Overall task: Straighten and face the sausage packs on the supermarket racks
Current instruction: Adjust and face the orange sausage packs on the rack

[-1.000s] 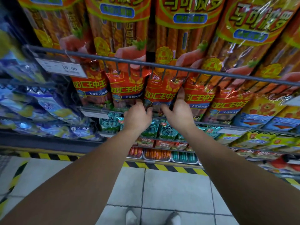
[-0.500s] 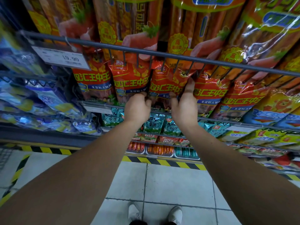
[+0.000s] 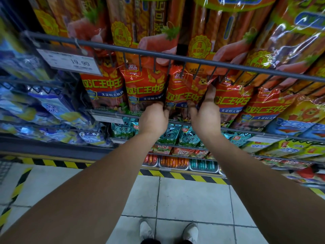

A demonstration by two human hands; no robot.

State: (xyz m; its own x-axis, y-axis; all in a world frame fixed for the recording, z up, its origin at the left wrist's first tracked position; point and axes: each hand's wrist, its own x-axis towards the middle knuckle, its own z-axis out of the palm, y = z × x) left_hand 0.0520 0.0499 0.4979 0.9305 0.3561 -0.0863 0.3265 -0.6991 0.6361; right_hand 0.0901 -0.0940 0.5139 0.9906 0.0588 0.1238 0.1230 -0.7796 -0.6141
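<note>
The left hand (image 3: 153, 118) and the right hand (image 3: 206, 116) are both raised to the middle tier of the rack, with the red glossy plastic sausage pack with yellow lettering (image 3: 185, 88) held between them. The left hand grips the lower left edge of this pack, its fingers curled round the edge and out of sight behind it. The right hand grips the lower right edge, thumb on the front face and forefinger (image 3: 211, 93) extended upward along the side of the pack. The pack stands upright, its top just below the grey metal wire rail (image 3: 158, 54) that runs across above both hands. Matching red sausage packs stand in the same row: two to the left of the left hand (image 3: 144, 85) and at least two to the right of the right hand (image 3: 232, 97), each touching its neighbour. A white price label reading 19.90 (image 3: 70, 61) hangs from the rail up and to the left of the left hand. Long orange sausage packs (image 3: 158, 23) fill the tier above the rail. Small green packets (image 3: 172, 134) lie on the shelf directly below both hands. A pale tiled floor (image 3: 184, 199) lies under the forearms.
</note>
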